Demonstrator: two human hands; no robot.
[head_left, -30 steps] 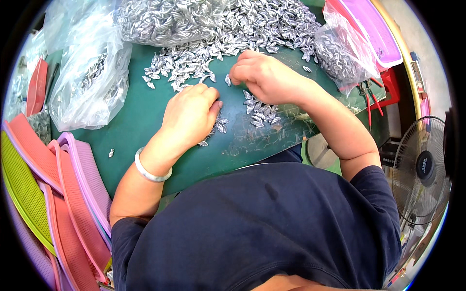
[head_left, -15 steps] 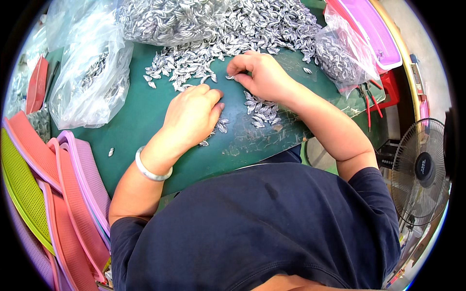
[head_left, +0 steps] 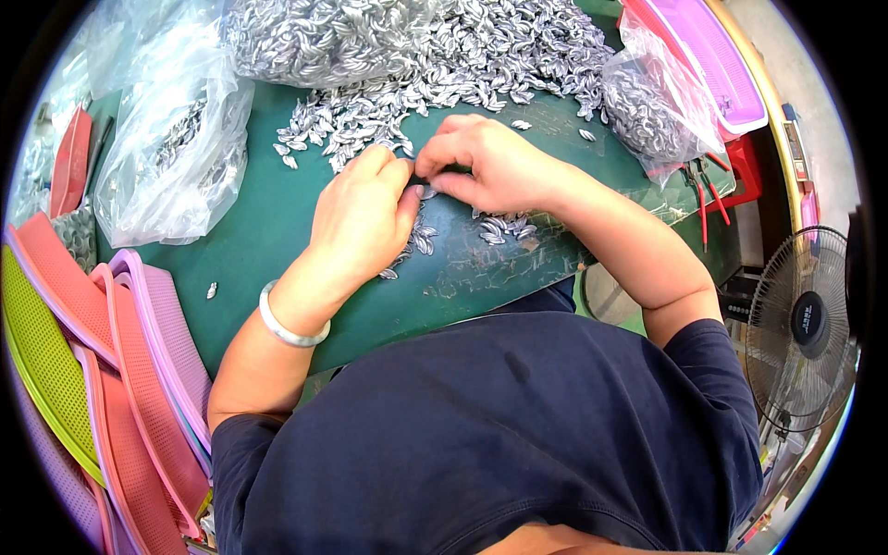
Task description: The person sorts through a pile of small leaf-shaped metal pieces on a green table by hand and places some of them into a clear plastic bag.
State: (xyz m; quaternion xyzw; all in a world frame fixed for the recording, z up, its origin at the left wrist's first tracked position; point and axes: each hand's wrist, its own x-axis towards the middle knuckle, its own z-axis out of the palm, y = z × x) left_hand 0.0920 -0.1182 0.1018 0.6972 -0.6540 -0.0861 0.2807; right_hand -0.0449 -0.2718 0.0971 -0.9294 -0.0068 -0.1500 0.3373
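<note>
My left hand (head_left: 363,205), with a pale bangle (head_left: 294,329) on its wrist, is closed, thumb and fingers pinched together. My right hand (head_left: 490,168) meets it fingertip to fingertip, also in a pinch. A small silver leaf-shaped metal piece (head_left: 426,192) shows between the two thumbs; the fingers hide part of it. Beneath my left hand lie several like pieces (head_left: 424,239). Another small group (head_left: 504,228) rests below my right hand, which partly covers it. Just beyond both hands spreads a large heap of these silver pieces (head_left: 472,65).
The green table (head_left: 287,217) has a worn front edge. Clear plastic bags (head_left: 171,148) stand at left, and a bag of pieces (head_left: 645,116) at right beside red-handled pliers (head_left: 705,199). Coloured plastic baskets (head_left: 139,370) are stacked at lower left. A fan (head_left: 805,319) stands at right.
My right hand has moved left and slightly nearer, its fingertips now meeting those of my left hand. My left hand has shifted slightly. A loose piece now shows beyond my right hand.
</note>
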